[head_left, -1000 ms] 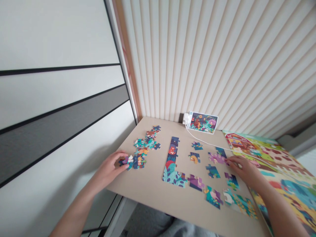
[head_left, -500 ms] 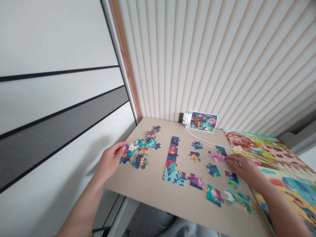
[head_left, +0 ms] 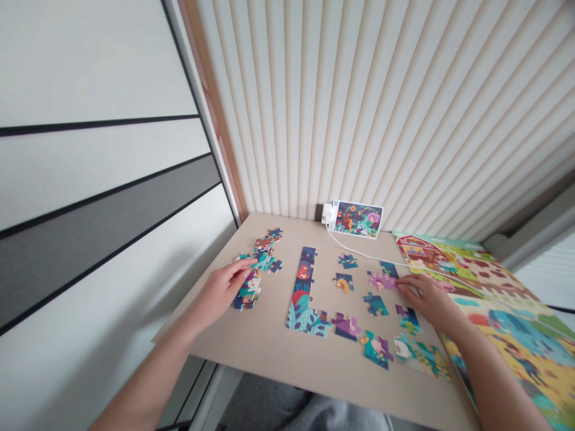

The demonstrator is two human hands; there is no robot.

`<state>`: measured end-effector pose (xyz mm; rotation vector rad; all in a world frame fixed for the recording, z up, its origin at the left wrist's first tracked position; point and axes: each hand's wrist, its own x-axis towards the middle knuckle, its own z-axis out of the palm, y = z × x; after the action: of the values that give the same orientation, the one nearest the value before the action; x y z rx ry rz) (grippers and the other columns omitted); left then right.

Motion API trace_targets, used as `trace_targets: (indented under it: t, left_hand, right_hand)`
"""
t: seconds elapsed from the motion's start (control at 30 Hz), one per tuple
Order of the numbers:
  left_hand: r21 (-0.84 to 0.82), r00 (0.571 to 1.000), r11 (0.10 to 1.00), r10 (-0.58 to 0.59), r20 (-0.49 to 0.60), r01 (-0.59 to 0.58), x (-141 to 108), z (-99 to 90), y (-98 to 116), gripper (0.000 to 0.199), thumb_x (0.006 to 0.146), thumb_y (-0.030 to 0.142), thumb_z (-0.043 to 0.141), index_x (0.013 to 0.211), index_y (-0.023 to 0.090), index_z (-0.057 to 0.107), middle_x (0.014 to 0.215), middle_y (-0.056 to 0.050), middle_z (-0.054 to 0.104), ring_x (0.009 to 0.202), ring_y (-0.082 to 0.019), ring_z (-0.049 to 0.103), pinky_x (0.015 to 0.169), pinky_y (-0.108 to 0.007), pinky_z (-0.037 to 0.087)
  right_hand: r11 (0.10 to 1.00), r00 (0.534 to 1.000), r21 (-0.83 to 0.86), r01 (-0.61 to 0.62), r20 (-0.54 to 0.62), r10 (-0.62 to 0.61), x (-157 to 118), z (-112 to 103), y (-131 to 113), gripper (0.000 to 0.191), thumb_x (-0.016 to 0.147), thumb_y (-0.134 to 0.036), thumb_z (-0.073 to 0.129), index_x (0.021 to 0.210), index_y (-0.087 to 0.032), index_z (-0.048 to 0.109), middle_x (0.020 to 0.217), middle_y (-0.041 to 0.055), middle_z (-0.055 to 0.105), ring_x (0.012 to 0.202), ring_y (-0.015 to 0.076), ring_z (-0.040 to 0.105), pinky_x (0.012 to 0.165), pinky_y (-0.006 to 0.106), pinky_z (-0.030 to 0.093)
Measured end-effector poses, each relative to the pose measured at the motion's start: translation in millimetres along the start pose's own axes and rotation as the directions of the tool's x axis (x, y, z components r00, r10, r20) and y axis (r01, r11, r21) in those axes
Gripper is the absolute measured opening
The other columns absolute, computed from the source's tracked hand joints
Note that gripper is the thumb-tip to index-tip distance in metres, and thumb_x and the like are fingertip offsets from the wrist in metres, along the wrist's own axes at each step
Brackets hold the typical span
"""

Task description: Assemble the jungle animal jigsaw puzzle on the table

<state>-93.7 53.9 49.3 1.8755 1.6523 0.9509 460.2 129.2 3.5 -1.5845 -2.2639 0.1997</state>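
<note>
My left hand (head_left: 227,287) reaches over the pile of loose puzzle pieces (head_left: 247,292) at the table's left, its fingers pinched at a teal piece (head_left: 261,261). My right hand (head_left: 422,293) rests at the right edge of a purple piece (head_left: 381,280), fingertips touching it; whether they grip it is hard to tell. Between the hands stands a joined L-shaped strip (head_left: 302,293) of dark blue, red and teal pieces. Several separate pieces lie right of it, among them an orange and blue one (head_left: 344,282) and a purple one (head_left: 346,327).
A picture card (head_left: 358,219) leans at the back beside a white charger (head_left: 327,214), whose cable runs right across the table (head_left: 265,359). Colourful farm and animal puzzle boards (head_left: 507,317) lie at the right. A pleated blind is behind.
My left hand has moved right and up across the pile, and the pieces beneath lie differently. My right hand stays by the purple piece. The whole view has shifted slightly.
</note>
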Motion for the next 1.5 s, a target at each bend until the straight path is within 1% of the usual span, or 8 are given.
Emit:
trace_targets:
  t: [0.1,0.2,0.3,0.43,0.7,0.83,1.3,1.5]
  left_hand:
    - [0.181,0.976,0.973,0.108,0.188,-0.142,22,11.8,8,0.040,0.104,0.041,0.044,0.134,0.026,0.065,0.111,-0.005,0.075,0.097,-0.024,0.071,0.091,-0.036,0.055]
    - [0.312,0.953,0.902,0.262,0.154,-0.299,61,21.3,3,0.034,0.102,0.033,0.043,0.118,0.023,0.071,0.121,-0.009,0.071,0.112,-0.026,0.066,0.103,-0.039,0.049]
    - [0.430,0.973,0.877,0.231,0.012,-0.213,103,25.7,-16,0.033,0.099,0.033,0.047,0.113,0.018,0.073,0.118,-0.013,0.070,0.114,-0.027,0.064,0.106,-0.041,0.045]
    - [0.449,0.988,0.883,0.153,-0.002,-0.136,135,30.4,-47,0.041,0.093,0.047,0.059,0.116,0.015,0.073,0.109,-0.014,0.073,0.108,-0.030,0.066,0.100,-0.040,0.049]
    - [0.166,0.981,0.980,0.133,-0.141,-0.109,131,34.5,-70,0.057,0.092,0.058,0.060,0.132,0.018,0.065,0.124,-0.011,0.072,0.110,-0.027,0.070,0.098,-0.038,0.054]
    - [0.184,0.964,0.982,0.094,-0.249,-0.048,136,31.8,-78,0.053,0.095,0.057,0.055,0.130,0.019,0.065,0.123,-0.011,0.073,0.109,-0.028,0.070,0.099,-0.039,0.054]
    - [0.362,0.972,0.905,0.232,0.023,-0.225,135,33.0,-82,0.043,0.095,0.050,0.055,0.119,0.021,0.074,0.134,-0.011,0.066,0.126,-0.029,0.060,0.114,-0.043,0.043]
    - [0.364,0.971,0.902,0.237,0.034,-0.233,137,38.1,-87,0.049,0.092,0.057,0.059,0.120,0.020,0.071,0.131,-0.012,0.067,0.121,-0.030,0.061,0.111,-0.044,0.044]
  right_hand:
    - [1.000,1.000,0.006,-0.001,-0.001,0.001,0,0,0,0.037,0.097,-0.050,0.049,0.105,-0.028,0.077,0.114,0.0091,0.075,0.107,0.0323,0.068,0.096,0.049,0.053]
    - [1.000,1.000,0.015,-0.005,-0.002,0.005,0,0,1,0.037,0.096,-0.050,0.049,0.105,-0.028,0.077,0.114,0.0092,0.074,0.106,0.0321,0.068,0.096,0.049,0.053]
    - [1.000,1.000,0.020,-0.010,-0.006,0.010,-1,0,-1,0.036,0.097,-0.048,0.049,0.105,-0.027,0.077,0.114,0.0097,0.074,0.106,0.0316,0.067,0.096,0.048,0.053]
    - [0.999,1.000,0.027,-0.019,-0.007,0.019,-2,-1,-4,0.035,0.097,-0.047,0.049,0.104,-0.027,0.077,0.115,0.0096,0.074,0.105,0.0304,0.067,0.095,0.046,0.053]
    - [1.000,1.000,0.020,-0.020,-0.012,0.020,-2,-1,-4,0.035,0.098,-0.047,0.049,0.104,-0.026,0.077,0.113,0.0095,0.074,0.105,0.0298,0.068,0.095,0.044,0.053]
    - [1.000,1.000,0.014,-0.016,-0.008,0.016,-1,-1,-5,0.034,0.098,-0.046,0.049,0.104,-0.026,0.075,0.113,0.0099,0.073,0.106,0.0303,0.067,0.095,0.045,0.052]
    - [1.000,1.000,0.006,-0.020,-0.020,0.020,-2,-1,-8,0.033,0.099,-0.045,0.050,0.108,-0.026,0.076,0.114,0.0100,0.073,0.107,0.0296,0.066,0.096,0.044,0.051]
    - [0.999,0.999,0.011,-0.033,-0.027,0.033,-3,-1,-11,0.033,0.099,-0.043,0.050,0.109,-0.025,0.076,0.114,0.0096,0.072,0.107,0.0282,0.065,0.098,0.043,0.049]
